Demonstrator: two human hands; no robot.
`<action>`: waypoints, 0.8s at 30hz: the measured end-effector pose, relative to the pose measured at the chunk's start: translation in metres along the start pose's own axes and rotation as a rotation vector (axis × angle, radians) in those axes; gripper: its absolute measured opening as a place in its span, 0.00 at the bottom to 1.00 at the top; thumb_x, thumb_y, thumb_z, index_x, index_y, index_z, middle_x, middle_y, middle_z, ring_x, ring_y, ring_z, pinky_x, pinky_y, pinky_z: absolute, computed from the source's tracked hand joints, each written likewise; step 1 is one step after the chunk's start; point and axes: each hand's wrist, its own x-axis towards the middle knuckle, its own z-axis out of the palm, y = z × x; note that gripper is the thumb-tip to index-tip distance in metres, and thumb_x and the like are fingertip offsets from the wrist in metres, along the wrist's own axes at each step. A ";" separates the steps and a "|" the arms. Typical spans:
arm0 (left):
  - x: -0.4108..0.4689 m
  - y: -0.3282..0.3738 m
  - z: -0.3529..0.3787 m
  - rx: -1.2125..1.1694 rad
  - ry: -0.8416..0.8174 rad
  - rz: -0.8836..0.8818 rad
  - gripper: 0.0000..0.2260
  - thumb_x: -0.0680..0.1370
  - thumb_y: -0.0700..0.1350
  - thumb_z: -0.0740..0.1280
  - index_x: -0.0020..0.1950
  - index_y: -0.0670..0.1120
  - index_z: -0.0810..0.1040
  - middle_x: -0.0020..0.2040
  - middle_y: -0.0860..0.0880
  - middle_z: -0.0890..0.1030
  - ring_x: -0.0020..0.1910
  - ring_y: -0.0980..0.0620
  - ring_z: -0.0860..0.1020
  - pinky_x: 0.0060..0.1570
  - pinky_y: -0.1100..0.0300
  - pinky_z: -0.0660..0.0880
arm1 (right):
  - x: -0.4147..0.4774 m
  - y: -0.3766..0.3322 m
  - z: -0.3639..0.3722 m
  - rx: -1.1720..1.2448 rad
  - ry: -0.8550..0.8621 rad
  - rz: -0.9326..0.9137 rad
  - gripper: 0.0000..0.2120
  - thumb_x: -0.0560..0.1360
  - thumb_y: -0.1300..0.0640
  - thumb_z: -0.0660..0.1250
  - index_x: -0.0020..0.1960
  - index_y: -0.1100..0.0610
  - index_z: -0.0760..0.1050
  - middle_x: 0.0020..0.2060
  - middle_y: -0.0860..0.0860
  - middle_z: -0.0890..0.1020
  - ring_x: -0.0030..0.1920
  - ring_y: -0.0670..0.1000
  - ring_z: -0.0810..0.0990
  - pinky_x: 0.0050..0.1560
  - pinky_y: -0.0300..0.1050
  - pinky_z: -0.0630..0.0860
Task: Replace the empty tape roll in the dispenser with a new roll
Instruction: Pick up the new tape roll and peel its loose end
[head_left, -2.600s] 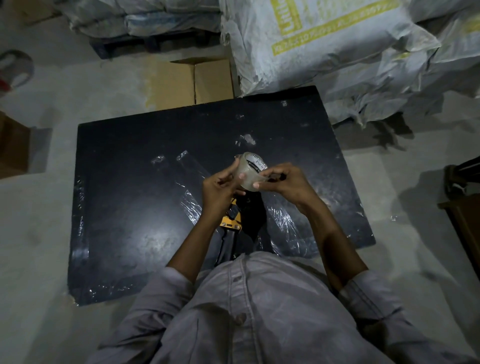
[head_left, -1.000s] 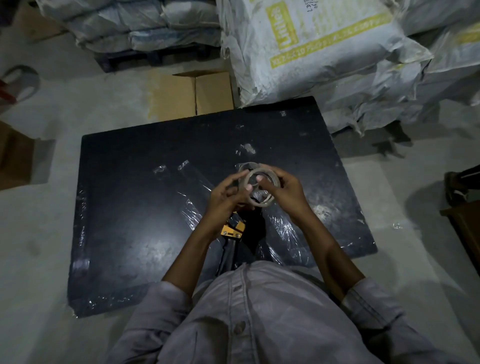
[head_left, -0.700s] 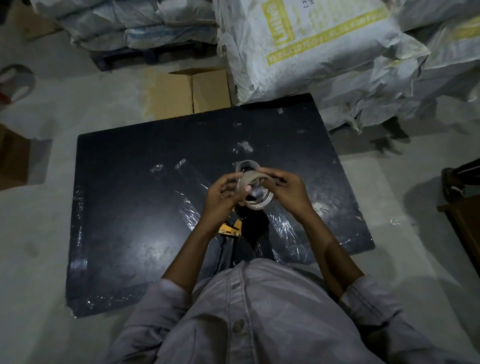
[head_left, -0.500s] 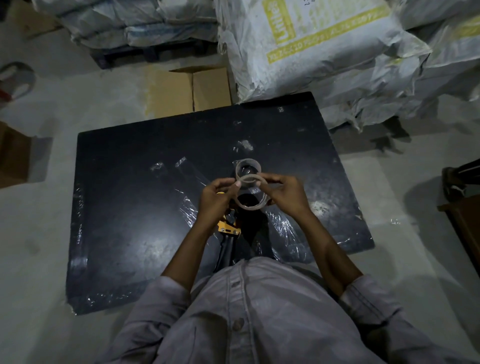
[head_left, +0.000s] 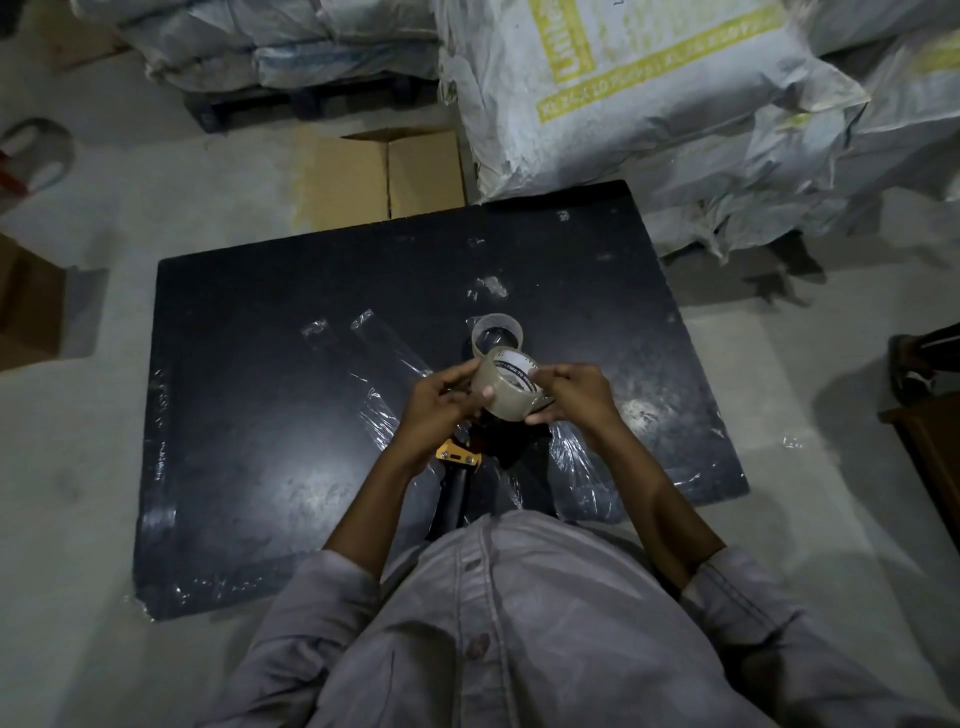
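a round roll of clear tape with a white printed core (head_left: 506, 387) is held up between both hands. the left hand (head_left: 439, 408) is closed on its left side, and the right hand (head_left: 574, 395) is closed on its right side. just past the fingertips, an empty pale tape ring (head_left: 496, 335) is seen lying on the flat black board (head_left: 270, 395). under the fingers, a black and yellow tape dispenser (head_left: 460, 467) is seen on the board.

board (head_left: 270, 395) black | dispenser (head_left: 457, 456) yellow-black | sacks (head_left: 649, 93) white, yellow print
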 end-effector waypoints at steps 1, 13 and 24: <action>-0.001 0.001 0.002 0.008 -0.002 0.019 0.28 0.78 0.37 0.80 0.78 0.46 0.79 0.68 0.49 0.86 0.59 0.54 0.87 0.55 0.58 0.85 | -0.001 -0.001 -0.001 0.023 -0.010 0.009 0.11 0.84 0.63 0.73 0.62 0.70 0.85 0.46 0.67 0.88 0.29 0.57 0.88 0.30 0.45 0.86; -0.004 0.016 0.017 -0.412 0.078 -0.105 0.22 0.80 0.52 0.78 0.68 0.43 0.80 0.51 0.47 0.86 0.46 0.50 0.86 0.57 0.39 0.85 | -0.011 -0.005 0.008 0.038 -0.174 -0.388 0.12 0.88 0.47 0.69 0.66 0.49 0.87 0.65 0.57 0.84 0.62 0.52 0.85 0.58 0.50 0.85; -0.010 0.047 0.022 -0.664 0.017 -0.545 0.32 0.84 0.66 0.66 0.68 0.38 0.80 0.51 0.36 0.84 0.35 0.40 0.87 0.28 0.54 0.84 | -0.020 -0.015 0.005 0.054 -0.348 -0.479 0.04 0.82 0.65 0.75 0.55 0.60 0.88 0.48 0.57 0.91 0.49 0.53 0.87 0.52 0.45 0.84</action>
